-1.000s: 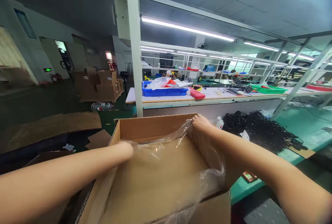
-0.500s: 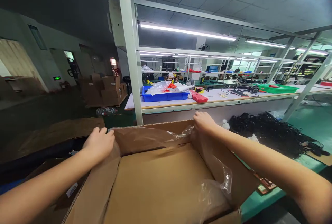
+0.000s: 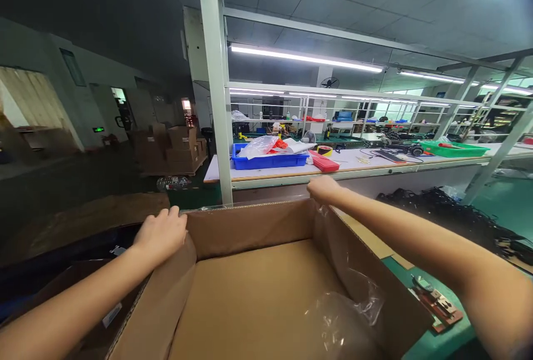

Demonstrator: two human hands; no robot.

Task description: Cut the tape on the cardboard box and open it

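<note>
A large open cardboard box (image 3: 258, 288) stands right in front of me. A clear plastic bag (image 3: 353, 304) lines it and shows mostly along the right wall and near corner. My left hand (image 3: 161, 233) curls over the far left corner of the box, gripping the rim with the bag's edge. My right hand (image 3: 322, 189) is closed over the far right corner, holding the bag's edge against the rim there.
A white post (image 3: 215, 82) rises just behind the box. Beyond it a workbench (image 3: 375, 163) carries a blue tray (image 3: 266, 159), a red tray (image 3: 325, 163) and a green tray (image 3: 453, 149). Black cables (image 3: 458, 215) lie at right. Stacked cartons (image 3: 170, 149) stand at back left.
My left hand moved from inside the box out to the far left corner. Both hands pulled the plastic bag outward, spreading it over the rim. The crumpled film inside has flattened.
</note>
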